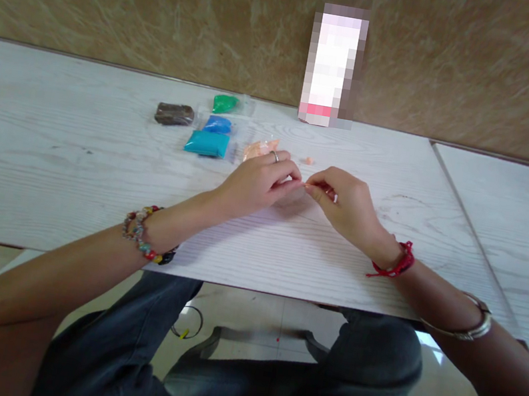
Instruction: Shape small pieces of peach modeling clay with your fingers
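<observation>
My left hand point(268, 175) and my right hand point(342, 201) meet fingertip to fingertip just above the white table. Both are closed in a pinch, on what looks like a tiny piece of peach modelling clay point(304, 185), mostly hidden by the fingers. Just beyond them a small peach lump point(309, 161) lies on the tabletop. A clear bag of peach clay point(260, 148) sits behind my left hand, which partly covers it.
Left of my hands lie bags of green clay point(224, 105), blue clay point(218, 125) and turquoise clay point(206, 144), and a brown wrapped block point(175, 115). A blurred-out upright phone-like object point(334, 64) leans on the marbled wall point(174, 7). The table's front edge point(254, 289) is near my legs.
</observation>
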